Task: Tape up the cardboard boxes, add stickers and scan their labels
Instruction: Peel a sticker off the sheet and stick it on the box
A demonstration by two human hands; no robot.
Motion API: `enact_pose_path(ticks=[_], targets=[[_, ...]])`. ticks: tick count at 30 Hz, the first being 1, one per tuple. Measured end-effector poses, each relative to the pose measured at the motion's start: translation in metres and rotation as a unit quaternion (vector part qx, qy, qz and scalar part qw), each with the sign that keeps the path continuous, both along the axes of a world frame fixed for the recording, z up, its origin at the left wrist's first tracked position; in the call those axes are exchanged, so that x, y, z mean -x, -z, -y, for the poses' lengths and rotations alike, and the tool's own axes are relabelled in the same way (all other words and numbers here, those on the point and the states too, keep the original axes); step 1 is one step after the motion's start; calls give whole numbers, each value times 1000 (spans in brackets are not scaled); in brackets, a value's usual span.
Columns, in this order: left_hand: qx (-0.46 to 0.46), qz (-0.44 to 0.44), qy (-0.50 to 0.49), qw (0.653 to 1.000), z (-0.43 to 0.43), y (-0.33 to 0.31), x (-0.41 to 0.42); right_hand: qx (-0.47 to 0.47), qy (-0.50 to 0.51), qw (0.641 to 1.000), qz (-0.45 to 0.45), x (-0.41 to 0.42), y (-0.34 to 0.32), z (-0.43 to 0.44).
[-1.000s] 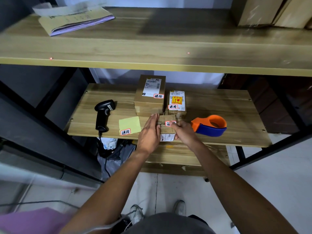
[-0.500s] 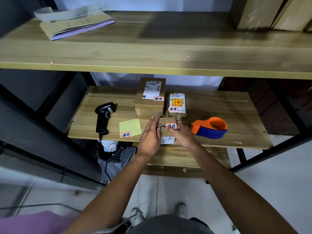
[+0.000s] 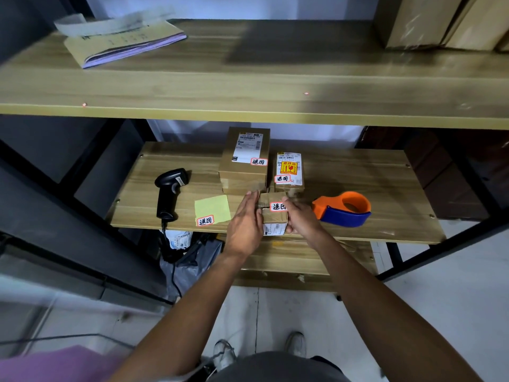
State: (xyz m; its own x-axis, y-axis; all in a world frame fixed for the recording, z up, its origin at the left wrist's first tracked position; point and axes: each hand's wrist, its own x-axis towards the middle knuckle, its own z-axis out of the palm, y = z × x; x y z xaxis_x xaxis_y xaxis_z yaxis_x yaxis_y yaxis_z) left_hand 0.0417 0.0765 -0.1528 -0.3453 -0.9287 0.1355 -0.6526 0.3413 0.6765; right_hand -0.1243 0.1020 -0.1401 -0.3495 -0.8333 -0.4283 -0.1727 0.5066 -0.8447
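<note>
A small cardboard box sits at the front edge of the lower shelf with a red-bordered sticker on top and a white label on its front. My left hand lies flat against its left side, fingers straight. My right hand holds its right side, thumb on the top near the sticker. Two stickered boxes stand behind: a larger one and a smaller one. A yellow sticker sheet, a black scanner and an orange-and-blue tape dispenser lie beside it.
The lower shelf has bare wood at the right. The upper shelf overhangs it and carries a paper pad and cardboard boxes. The scanner cable hangs down to bags below the shelf.
Both hands stay on the small box. My right thumb has moved off the sticker, so the sticker now shows fully on the box top.
</note>
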Motion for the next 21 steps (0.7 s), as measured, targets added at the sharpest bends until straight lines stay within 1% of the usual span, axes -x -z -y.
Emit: enact_pose_path(ticks=[7,10,14,16,18,21], targets=[[1,1,1,1000,1,-1,1,13,17,997,78,4,1,-4],[2,0,1,1000,1,-2,0,8,15,995,97,4,5,-4],[0,-6,-2,1000,0,-1,0,9,25,984,177,8,19,-9],[-2,-10,-5,1000,-1,0,1,14,38,979,200,7,20,-12],[-4,-9,-6,1000,0,0,1,20,42,982,183,5,19,-14],[-3,-12,-5,1000,0,0,1,29,35,992,116,1,16,-13]])
